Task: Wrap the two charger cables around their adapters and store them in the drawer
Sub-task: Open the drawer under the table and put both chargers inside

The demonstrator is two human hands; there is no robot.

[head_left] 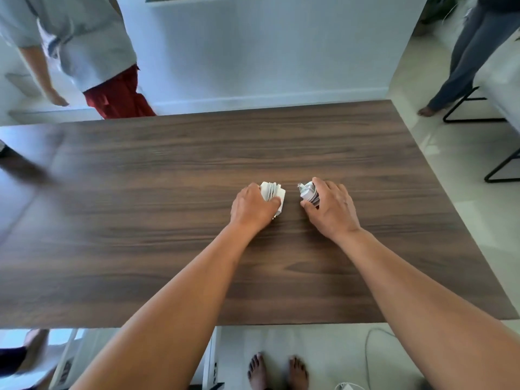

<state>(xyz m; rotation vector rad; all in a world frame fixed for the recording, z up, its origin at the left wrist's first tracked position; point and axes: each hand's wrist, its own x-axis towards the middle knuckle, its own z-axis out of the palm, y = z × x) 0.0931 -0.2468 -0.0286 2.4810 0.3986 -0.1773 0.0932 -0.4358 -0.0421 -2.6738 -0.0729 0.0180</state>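
Two white charger adapters lie on the dark wooden table (168, 192), each with its cable wound around it. My left hand (251, 208) grips the left adapter (273, 191), whose coils show above my fingers. My right hand (330, 208) closes over the right adapter (309, 192), with its metal plug prongs pointing up and left. A narrow gap of bare table separates the two bundles. No drawer can be seen.
A person in a grey shirt and red trousers (92, 57) stands beyond the table's far left edge. Another person's legs (464, 60) are at the far right by black metal stool frames (472, 108). A white cable (368, 358) lies on the floor near my feet.
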